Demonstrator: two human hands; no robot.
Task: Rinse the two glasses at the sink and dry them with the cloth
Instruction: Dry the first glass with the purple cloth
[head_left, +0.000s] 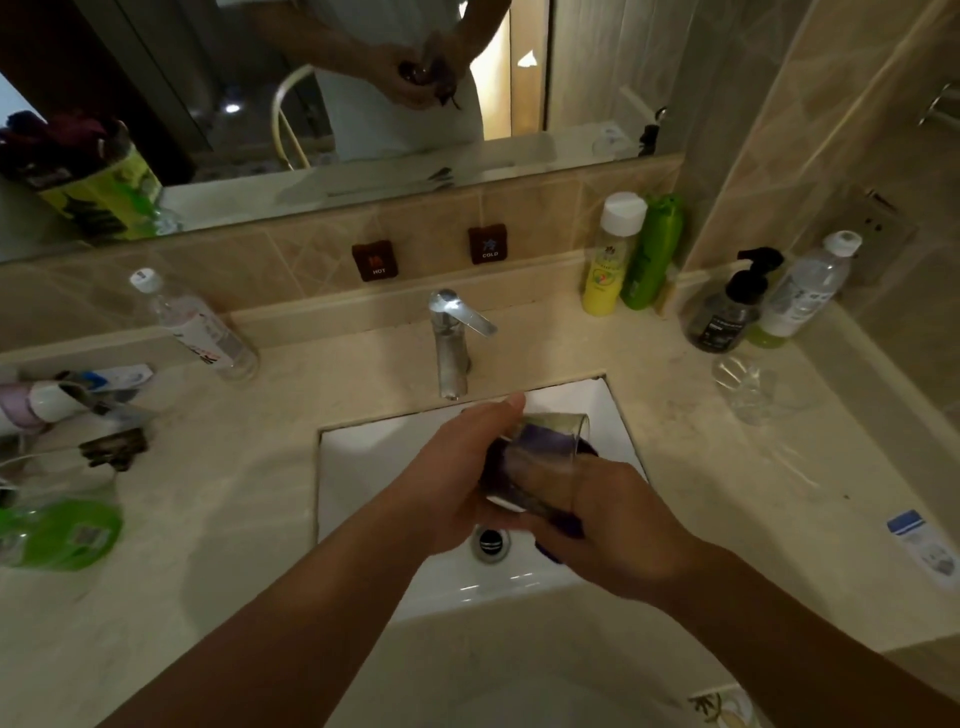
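Observation:
Above the white sink (363, 457) I hold a clear glass (540, 457) tilted on its side. My left hand (462, 467) grips it from the left, thumb along its top. My right hand (613, 519) holds a dark purple cloth (550, 436) that is pushed inside the glass and shows through its wall. A second clear glass (737, 389) stands on the counter to the right of the sink. The chrome faucet (452, 343) rises behind the sink, and I see no water running from it.
Yellow (608, 260) and green bottles (654, 254) stand at the back right, with a dark pump bottle (727, 312) and a clear bottle (805, 291) nearer. On the left counter are a water bottle (197, 327), tubes and a green bottle (62, 530). A small packet (924, 545) lies far right.

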